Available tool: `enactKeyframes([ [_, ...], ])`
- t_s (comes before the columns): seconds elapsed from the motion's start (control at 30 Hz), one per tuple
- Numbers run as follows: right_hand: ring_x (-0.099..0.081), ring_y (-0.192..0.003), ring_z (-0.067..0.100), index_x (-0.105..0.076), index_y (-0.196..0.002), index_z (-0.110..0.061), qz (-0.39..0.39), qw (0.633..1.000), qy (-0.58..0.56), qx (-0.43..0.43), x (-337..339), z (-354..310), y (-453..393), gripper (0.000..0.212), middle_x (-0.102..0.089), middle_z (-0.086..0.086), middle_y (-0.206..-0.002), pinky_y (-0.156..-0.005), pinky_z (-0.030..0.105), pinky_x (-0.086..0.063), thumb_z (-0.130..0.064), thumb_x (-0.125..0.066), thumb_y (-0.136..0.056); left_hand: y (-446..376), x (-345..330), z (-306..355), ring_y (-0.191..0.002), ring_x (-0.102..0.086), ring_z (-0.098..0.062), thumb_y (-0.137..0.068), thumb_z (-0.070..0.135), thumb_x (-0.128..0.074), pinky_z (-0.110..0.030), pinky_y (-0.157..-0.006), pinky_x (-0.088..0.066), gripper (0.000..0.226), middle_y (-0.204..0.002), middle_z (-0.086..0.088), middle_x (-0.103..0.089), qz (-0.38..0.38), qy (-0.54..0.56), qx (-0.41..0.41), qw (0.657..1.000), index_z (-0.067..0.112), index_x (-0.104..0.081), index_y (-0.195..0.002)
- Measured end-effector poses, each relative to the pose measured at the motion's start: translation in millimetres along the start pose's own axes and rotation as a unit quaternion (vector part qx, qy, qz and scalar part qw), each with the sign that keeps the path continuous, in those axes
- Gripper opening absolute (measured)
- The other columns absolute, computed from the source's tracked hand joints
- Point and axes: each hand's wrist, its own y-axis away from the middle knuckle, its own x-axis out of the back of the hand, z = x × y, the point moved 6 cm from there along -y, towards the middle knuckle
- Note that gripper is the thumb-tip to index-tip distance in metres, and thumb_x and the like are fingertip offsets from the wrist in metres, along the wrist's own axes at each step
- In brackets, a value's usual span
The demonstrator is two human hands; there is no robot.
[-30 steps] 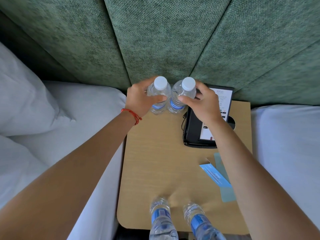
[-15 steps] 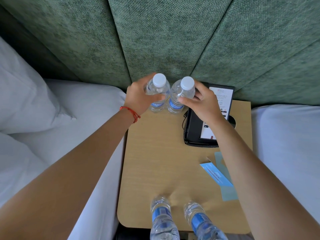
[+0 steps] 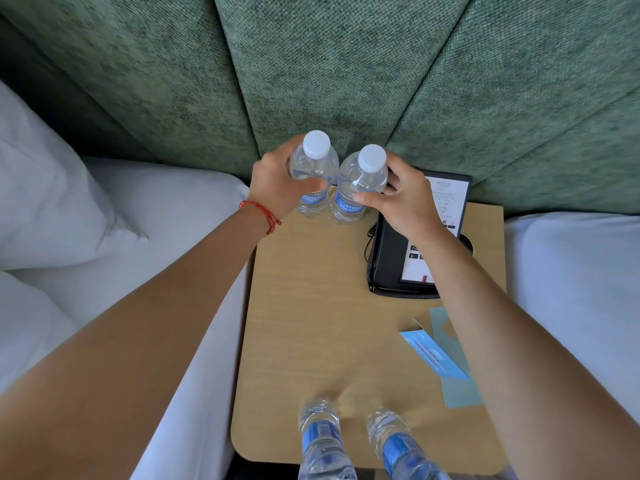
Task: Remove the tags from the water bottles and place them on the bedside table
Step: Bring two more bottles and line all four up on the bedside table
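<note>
Head view: four bottles, two tags (image 3: pixel 437 358) on table (image 3: pixel 311 323). Left hand (image 3: pixel 277 183) grips one bottle (image 3: pixel 313 171), right hand (image 3: pixel 407 202) grips another (image 3: pixel 360 183).

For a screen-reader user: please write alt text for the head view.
Each hand, left hand and right hand, grips an upright capped bottle, left bottle and right bottle, at the back of a wooden bedside table.

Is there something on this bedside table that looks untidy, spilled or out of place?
Nothing is spilled. The blue tags lie loose and overlapping at an angle by the table's right edge. Two bottles lie at the front edge, partly out of frame. Each hand holds a capped bottle upright.
</note>
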Motion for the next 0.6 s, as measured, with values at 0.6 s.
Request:
enactKeyframes([
  [0.6, -0.035, -0.135, 0.014, -0.031, -0.143, -0.017, -0.019, 0.996, 0.083, 0.029, 1.4, -1.1, -3.7, 0.077, -0.042, 0.001, -0.145, -0.113, 0.033, -0.028, -0.019, -0.073, -0.078, 12.4, 1.3, -5.0, -0.119, -0.051, -0.014, -0.069, 0.016, -0.079, -0.037, -0.099, -0.044, 0.077, -0.128, -0.001, -0.058, 0.018, -0.021, 0.014, 1.0, 0.015, -0.041, -0.135],
])
